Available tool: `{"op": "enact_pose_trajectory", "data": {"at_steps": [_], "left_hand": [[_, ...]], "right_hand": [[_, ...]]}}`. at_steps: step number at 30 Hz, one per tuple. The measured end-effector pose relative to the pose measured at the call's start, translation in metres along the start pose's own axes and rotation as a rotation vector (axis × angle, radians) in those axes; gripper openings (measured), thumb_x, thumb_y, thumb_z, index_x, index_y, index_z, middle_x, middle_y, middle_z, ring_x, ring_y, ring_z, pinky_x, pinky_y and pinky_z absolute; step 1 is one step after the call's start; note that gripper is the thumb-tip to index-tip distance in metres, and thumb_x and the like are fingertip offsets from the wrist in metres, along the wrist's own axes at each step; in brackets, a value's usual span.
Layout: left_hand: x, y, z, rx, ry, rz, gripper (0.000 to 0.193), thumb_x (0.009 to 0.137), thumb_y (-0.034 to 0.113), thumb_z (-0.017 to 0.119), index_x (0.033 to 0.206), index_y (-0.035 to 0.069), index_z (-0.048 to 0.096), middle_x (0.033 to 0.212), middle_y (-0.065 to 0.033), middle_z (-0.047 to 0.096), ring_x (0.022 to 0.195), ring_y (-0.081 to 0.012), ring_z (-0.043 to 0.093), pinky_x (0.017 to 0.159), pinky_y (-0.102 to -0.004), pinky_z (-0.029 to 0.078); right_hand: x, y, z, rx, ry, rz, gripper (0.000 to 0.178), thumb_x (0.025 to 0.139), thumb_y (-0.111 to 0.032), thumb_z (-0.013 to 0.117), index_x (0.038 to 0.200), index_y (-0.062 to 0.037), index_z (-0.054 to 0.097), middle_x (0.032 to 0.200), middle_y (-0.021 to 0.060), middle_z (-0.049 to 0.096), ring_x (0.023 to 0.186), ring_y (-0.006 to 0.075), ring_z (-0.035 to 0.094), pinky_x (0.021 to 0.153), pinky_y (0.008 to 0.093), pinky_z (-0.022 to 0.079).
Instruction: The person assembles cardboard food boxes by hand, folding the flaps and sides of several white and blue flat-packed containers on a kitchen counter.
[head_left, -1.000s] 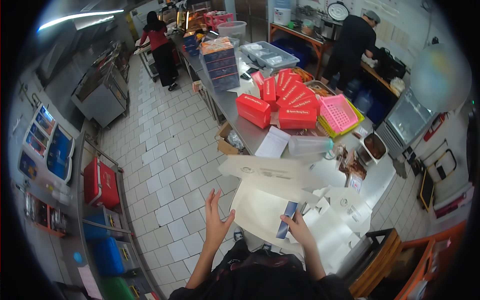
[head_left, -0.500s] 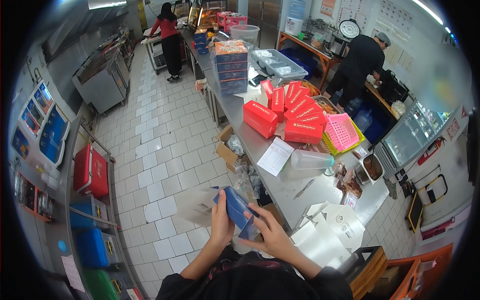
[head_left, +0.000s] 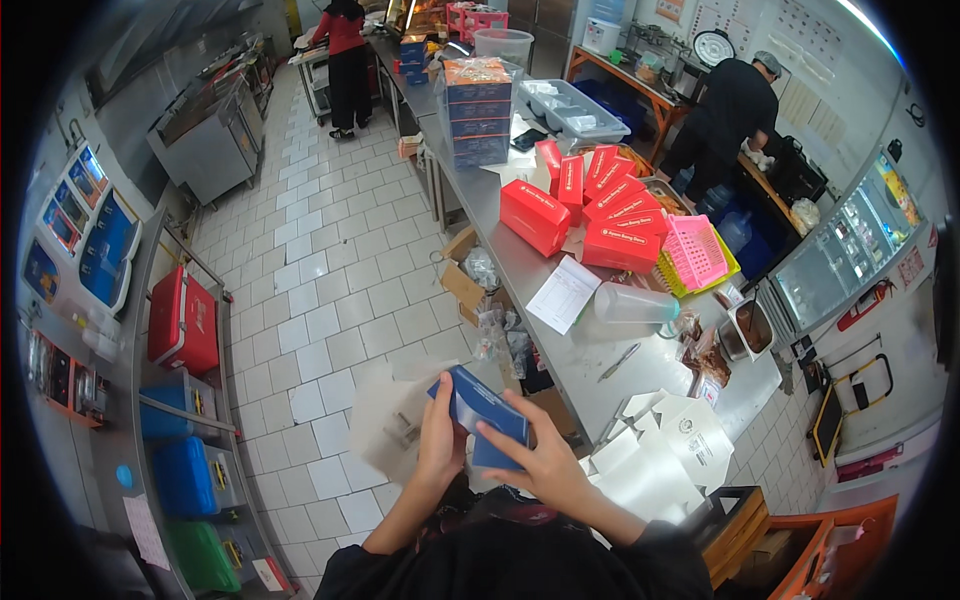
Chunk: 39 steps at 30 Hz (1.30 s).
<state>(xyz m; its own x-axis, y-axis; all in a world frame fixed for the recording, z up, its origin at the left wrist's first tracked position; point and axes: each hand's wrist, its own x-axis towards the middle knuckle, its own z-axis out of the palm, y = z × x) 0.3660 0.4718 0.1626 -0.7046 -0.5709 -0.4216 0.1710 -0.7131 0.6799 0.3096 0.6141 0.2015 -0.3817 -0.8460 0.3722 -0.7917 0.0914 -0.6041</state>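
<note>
A partly folded blue cardboard food box [head_left: 478, 400] is held in front of my body, off the left edge of the steel table. Its pale inner lid flap [head_left: 385, 425] hangs out to the left. My left hand [head_left: 437, 445] grips the box's left side, the thumb lying along the edge. Across the right side of the box, my right hand [head_left: 545, 455] presses its fingers on a blue panel. The box's inside is hidden from me. Beside my right hand, a stack of flat white unfolded box blanks [head_left: 650, 455] lies on the table.
Red food boxes [head_left: 620, 245] stand grouped on the steel table [head_left: 625, 385], near a pink basket [head_left: 695, 250], a plastic bottle [head_left: 635, 303], a paper sheet [head_left: 563, 293] and a pen [head_left: 618, 362]. Two people work farther off. A shelf with a red cooler [head_left: 183, 320] stands left.
The blue box has turned so its broad blue side shows more, and my right fingers now lie flatter across it. The view has shifted slightly.
</note>
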Motion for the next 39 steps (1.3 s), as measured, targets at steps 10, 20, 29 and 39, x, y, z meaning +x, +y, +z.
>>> {"op": "enact_pose_trajectory", "data": {"at_steps": [10, 20, 29, 39], "left_hand": [[-0.011, -0.004, -0.008, -0.077, -0.171, -0.077, 0.034, 0.094, 0.039, 0.039, 0.111, 0.01, 0.047, 0.101, -0.0037, 0.057, 0.09, -0.0121, 0.057, 0.073, -0.0272, 0.048], [0.035, -0.003, -0.059, -0.31, -0.232, -0.232, 0.033, 0.087, 0.028, 0.057, 0.108, 0.004, 0.05, 0.115, -0.0076, 0.051, 0.115, -0.0218, 0.044, 0.098, -0.0429, 0.036], [0.018, -0.025, -0.047, 0.6, -0.129, 0.224, 0.042, 0.083, 0.02, 0.064, 0.115, -0.003, 0.049, 0.107, -0.0084, 0.054, 0.101, -0.016, 0.05, 0.088, -0.0296, 0.04], [0.024, -0.065, -0.011, 0.159, -0.287, -0.08, 0.038, 0.087, 0.022, 0.058, 0.119, 0.005, 0.044, 0.11, -0.0059, 0.052, 0.103, -0.0167, 0.051, 0.084, -0.0369, 0.046]], "right_hand": [[0.008, 0.023, 0.021, -0.104, 0.166, -0.054, 0.056, 0.066, -0.013, 0.075, 0.119, -0.0124, 0.054, 0.123, 0.0185, 0.044, 0.106, 0.0343, 0.048, 0.084, 0.0381, 0.044], [0.0, 0.038, 0.035, -0.03, 0.335, 0.004, 0.061, 0.066, -0.008, 0.075, 0.12, -0.0064, 0.046, 0.117, 0.0164, 0.045, 0.103, 0.0341, 0.049, 0.083, 0.0385, 0.045], [-0.016, 0.055, 0.008, -0.042, 0.317, -0.012, 0.065, 0.062, -0.004, 0.077, 0.118, -0.0051, 0.046, 0.114, 0.0174, 0.051, 0.1, 0.0321, 0.052, 0.082, 0.0383, 0.047], [-0.039, 0.051, 0.033, 0.015, 0.571, 0.247, 0.064, 0.061, -0.007, 0.079, 0.116, -0.0039, 0.047, 0.113, 0.0196, 0.051, 0.1, 0.0337, 0.054, 0.08, 0.0378, 0.048]]}}
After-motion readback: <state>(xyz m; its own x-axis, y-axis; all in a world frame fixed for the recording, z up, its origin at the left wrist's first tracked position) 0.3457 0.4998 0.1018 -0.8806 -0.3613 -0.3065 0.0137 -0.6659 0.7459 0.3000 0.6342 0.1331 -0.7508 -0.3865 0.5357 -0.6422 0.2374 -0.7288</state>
